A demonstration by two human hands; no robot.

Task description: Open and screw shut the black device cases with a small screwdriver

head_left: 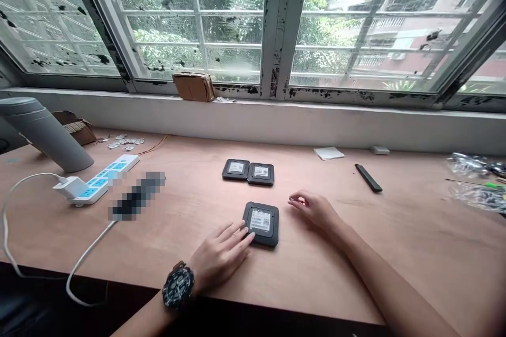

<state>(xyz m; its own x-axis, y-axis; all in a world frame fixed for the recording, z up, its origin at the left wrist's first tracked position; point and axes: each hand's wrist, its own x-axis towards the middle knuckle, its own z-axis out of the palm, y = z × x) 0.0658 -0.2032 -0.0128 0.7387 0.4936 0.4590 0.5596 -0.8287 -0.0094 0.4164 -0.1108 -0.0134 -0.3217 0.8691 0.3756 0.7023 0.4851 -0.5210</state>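
A black square case with a white label [261, 225] lies flat on the table in front of me. My left hand [222, 254], a dark watch on its wrist, rests at the case's left edge; its fingers are stretched out and the tips touch the case. To the right of the case, my right hand [314, 210] is just above the table, thumb and fingertips pinched together. Something tiny and whitish seems to be between those fingertips, too small to name. Farther back, two similar labelled cases, a left one [236, 169] and a right one [261, 174], lie side by side.
A white power strip [105, 179] with a plugged-in charger and cables lies at left, near a grey cylinder [51, 134]. A dark flat bar [368, 178], white paper [329, 153] and plastic bags [474, 195] lie at right. A window sill [253, 108] runs behind.
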